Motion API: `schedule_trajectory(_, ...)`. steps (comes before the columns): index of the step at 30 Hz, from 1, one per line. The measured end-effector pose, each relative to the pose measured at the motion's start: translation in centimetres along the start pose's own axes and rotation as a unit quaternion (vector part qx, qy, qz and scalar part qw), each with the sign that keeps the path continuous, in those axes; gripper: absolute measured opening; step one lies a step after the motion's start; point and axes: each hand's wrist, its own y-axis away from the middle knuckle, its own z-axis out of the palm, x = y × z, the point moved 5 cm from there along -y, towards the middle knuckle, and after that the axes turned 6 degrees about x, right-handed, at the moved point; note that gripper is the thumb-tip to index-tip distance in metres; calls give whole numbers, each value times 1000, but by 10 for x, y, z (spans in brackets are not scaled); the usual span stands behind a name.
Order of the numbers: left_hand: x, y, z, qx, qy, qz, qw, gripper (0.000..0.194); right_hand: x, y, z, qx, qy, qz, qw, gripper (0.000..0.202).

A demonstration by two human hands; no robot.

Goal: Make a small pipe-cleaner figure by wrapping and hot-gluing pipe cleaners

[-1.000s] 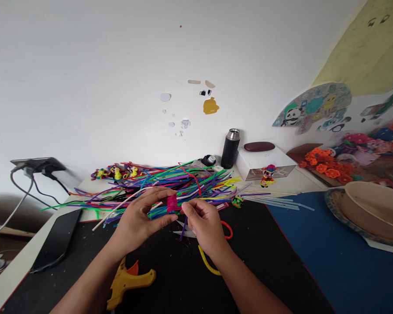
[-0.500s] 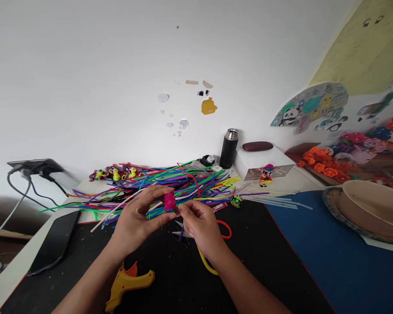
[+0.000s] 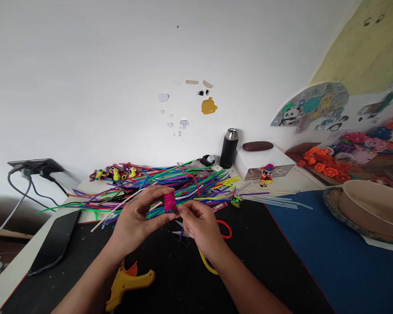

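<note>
Between the thumb and fingers of my left hand (image 3: pixel 139 218), a magenta coil of wound pipe cleaner (image 3: pixel 170 203) is held upright. A dark teal edge shows at its lower end. My right hand (image 3: pixel 199 222) is closed in a pinch against that lower end; what lies between its fingertips is hidden. Under the right hand lie scissors (image 3: pixel 225 228) with red and yellow handles, blades apart, partly covered by the hand. A short purple piece (image 3: pixel 181 233) rests by the blades. Near my left forearm is a yellow glue gun (image 3: pixel 127 283) with an orange trigger.
Loose pipe cleaners (image 3: pixel 186 183) of many colours pile up behind my hands. A black flask (image 3: pixel 229 148) stands by a white box (image 3: pixel 265 159) with a small figure (image 3: pixel 266 175) in front. A phone (image 3: pixel 55 244) lies left; a bowl (image 3: pixel 373 209) sits right.
</note>
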Motion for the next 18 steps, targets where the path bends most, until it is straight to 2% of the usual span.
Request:
schedule_trajectory(7,5,0,6,5,53,-27,998,48,5,2,4,-27,-64,41,997,50)
schedule_trajectory(18,8,6,13,-3,146,-36,989,49,6,13,20,-143,-146,111,973,51)
